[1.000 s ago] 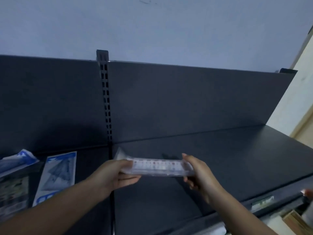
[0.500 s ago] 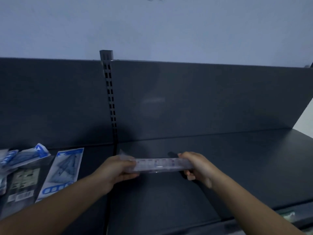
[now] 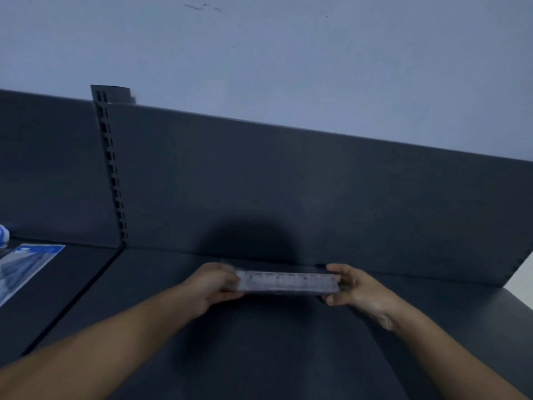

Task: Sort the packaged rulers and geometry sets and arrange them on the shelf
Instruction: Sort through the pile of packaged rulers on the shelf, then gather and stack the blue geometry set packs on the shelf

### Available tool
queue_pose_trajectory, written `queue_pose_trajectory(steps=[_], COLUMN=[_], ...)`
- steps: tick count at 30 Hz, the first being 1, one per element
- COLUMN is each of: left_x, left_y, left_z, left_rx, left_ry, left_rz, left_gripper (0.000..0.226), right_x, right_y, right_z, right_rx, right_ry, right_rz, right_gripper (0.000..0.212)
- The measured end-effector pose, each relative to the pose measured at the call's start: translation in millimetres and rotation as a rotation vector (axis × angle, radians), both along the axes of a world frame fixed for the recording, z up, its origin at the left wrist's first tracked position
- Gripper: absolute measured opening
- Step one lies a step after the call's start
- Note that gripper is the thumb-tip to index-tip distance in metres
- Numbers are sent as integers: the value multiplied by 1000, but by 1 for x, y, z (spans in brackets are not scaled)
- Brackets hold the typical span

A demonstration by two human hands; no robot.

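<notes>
Grip clamped on both ends of the ruler pack (image 3: 288, 282) by left hand (image 3: 210, 285) and right hand (image 3: 356, 288); held level at lower centre, near the back panel (image 3: 288, 183), presumably for parallel placement.

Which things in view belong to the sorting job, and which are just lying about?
Job: packaged ruler, gripped at its ends by left hand and right hand; blue geometry set pack, lying flat at left; shelf.
Not in the job: slotted upright; back panel; wall.
</notes>
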State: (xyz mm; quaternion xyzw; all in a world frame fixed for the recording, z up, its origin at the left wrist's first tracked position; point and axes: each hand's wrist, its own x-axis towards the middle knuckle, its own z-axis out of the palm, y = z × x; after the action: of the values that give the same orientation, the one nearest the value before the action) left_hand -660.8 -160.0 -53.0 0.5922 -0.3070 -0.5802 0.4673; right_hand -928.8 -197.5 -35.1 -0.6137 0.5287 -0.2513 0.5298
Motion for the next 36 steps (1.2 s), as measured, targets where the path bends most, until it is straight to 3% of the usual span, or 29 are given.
queue_pose_trajectory(steps=[7, 10, 13, 16, 19, 23, 27, 33, 36], left_x=[-61, -67, -66, -65, -61, -22, 46, 170, 225], left_y=[-46, -52, -55, -50, -33, 0, 37, 131, 187], left_z=[-4, -4, -9, -11, -3, 13, 26, 27, 18], left_rx=[-10, -28, -42, -55, -50, -48, -80, -80, -39], left_ry=[-13, 36, 32, -50, -176, -331, -492, -822, -943], left_rz=[126, 219, 267, 264, 181, 118, 210, 324, 347], left_gripper=[15, 15, 20, 26, 35, 34, 25, 18, 23], right_x=[-42, -42, -45, -47, -35, 4, 55, 179, 264], right_y=[-51, -56, -56, -50, -36, -13, 11, 56, 80], right_z=[-19, -23, -24, -18, -7, 9, 17, 14, 9], right_rx=[-108, -334, -480, -540, -771, -920, -949, -1050, -969], right_ry=[152, 412, 683, 888, 1098, 1022, 906, 620, 437], right_rz=[-99, -117, -1, 46, 76, 303, 535, 687, 727], right_gripper=[69, 62, 68, 69, 62, 46, 30, 13, 9])
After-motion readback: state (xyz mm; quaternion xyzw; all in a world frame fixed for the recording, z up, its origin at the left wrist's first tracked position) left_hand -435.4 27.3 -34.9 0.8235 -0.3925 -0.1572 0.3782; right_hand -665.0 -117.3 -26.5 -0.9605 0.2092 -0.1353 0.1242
